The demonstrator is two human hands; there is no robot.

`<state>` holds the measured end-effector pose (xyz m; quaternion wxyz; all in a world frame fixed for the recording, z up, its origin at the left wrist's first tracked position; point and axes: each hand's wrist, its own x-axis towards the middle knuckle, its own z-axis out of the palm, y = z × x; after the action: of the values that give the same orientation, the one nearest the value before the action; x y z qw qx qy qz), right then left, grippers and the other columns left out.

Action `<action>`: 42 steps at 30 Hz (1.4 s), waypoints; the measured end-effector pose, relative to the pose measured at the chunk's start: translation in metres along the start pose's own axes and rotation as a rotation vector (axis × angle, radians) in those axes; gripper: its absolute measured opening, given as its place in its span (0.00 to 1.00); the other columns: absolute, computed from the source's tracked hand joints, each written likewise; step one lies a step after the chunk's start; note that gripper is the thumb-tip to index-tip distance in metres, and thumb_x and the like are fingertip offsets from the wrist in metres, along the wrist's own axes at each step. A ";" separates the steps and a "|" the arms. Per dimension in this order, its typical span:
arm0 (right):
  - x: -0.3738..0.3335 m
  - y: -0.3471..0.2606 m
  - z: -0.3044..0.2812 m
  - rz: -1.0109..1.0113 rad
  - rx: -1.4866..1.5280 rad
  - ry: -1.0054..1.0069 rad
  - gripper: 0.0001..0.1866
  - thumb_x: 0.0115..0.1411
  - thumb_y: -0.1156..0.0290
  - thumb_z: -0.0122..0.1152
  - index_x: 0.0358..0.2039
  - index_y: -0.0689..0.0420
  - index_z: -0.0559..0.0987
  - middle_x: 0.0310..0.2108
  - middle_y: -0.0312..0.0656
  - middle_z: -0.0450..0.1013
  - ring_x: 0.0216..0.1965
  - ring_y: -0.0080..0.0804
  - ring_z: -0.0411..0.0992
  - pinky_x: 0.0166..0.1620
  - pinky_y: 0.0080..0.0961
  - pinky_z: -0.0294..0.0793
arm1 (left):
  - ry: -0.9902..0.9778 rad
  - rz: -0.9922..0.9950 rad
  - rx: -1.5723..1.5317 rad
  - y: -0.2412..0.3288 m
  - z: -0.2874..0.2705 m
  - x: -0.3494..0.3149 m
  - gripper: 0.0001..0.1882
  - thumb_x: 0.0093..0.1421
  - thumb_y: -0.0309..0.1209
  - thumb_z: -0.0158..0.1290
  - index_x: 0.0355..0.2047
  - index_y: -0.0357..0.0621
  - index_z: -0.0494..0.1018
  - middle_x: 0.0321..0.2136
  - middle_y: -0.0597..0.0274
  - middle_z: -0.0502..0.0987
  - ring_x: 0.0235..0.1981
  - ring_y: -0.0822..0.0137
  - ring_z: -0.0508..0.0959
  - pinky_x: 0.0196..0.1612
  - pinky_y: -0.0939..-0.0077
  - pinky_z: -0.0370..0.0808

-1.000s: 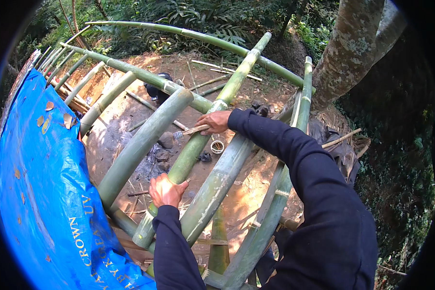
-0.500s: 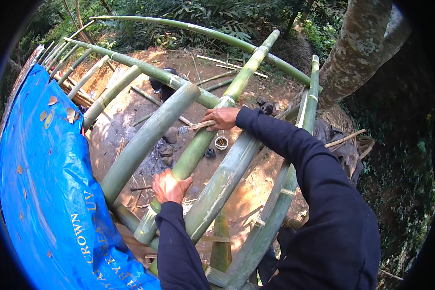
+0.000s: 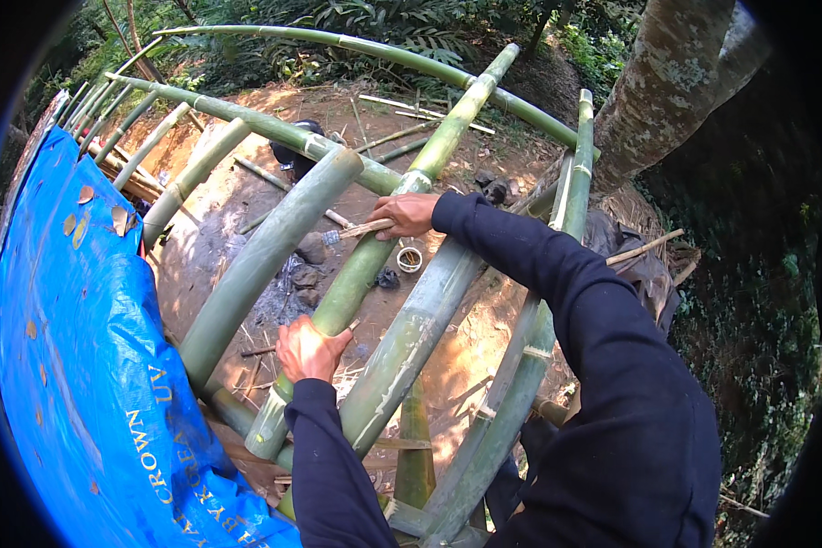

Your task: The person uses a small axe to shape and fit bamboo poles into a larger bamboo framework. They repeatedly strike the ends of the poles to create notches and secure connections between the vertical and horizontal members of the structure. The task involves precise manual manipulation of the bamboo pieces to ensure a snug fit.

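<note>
A long green bamboo pole (image 3: 344,292) lies lengthwise in front of me, across other poles of a raised frame. My left hand (image 3: 310,349) is wrapped around its near part. Farther along, my right hand (image 3: 405,216) rests against the same pole, closed on a small bundle of thin wooden sticks (image 3: 367,227). The bundle points left across the pole, and its tip is pale grey; I cannot make out of what. Thick bamboo poles flank it: a pale-ended one (image 3: 263,269) on the left and a whitish, scuffed one (image 3: 411,342) on the right, under my right forearm.
A blue tarp (image 3: 73,338) with dry leaves covers the left side. Curved bamboo rails (image 3: 374,52) cross the far side; a tree trunk (image 3: 667,87) stands at far right. Below, on bare soil, are a white container (image 3: 409,259), stones and a dark rounded thing (image 3: 292,155), partly hidden.
The view has shifted a little, so the scene sits slightly higher and more to the left. Both hands keep their places along the pole, and the right still holds the sticks.
</note>
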<state>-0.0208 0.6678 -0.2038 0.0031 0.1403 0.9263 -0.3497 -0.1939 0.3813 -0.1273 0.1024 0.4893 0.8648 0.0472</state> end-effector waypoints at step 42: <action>-0.275 -0.359 -0.032 0.269 0.652 0.018 0.15 0.66 0.67 0.61 0.48 0.63 0.80 0.20 0.24 0.68 0.21 0.11 0.61 0.24 0.13 0.56 | 0.049 -0.259 -2.048 0.177 -0.084 -0.285 0.22 0.74 0.48 0.34 0.48 0.44 0.67 0.28 0.70 0.66 0.28 0.79 0.61 0.31 0.82 0.63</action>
<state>0.1522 0.3603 0.0815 -0.0039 0.2577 0.7393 -0.6221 0.0782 0.2307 0.0240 0.4565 0.0699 0.4581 0.7595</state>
